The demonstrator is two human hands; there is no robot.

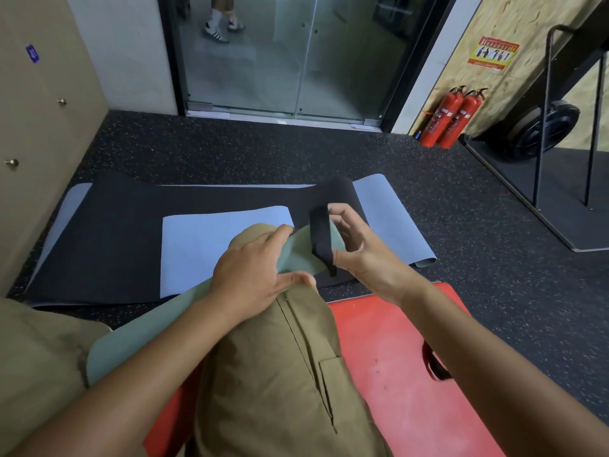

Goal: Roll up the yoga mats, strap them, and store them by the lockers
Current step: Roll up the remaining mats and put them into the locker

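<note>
A rolled green yoga mat (298,250) lies across the person's knee; the left hand (250,275) grips it, while right hand (359,252) fingers pinch a black strap (321,235) around its end

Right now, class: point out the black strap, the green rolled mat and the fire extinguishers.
black strap (320,233), head view, middle of band.
green rolled mat (301,255), head view, end by strap.
fire extinguishers (453,118), head view, red bodies.

Even, fairly dim indoor light with soft shadows. The glass doors (296,54) carry pale reflections. Wide-angle distortion bends the lockers (36,133) and frame edges; the forearms nearest the camera look slightly soft.
</note>
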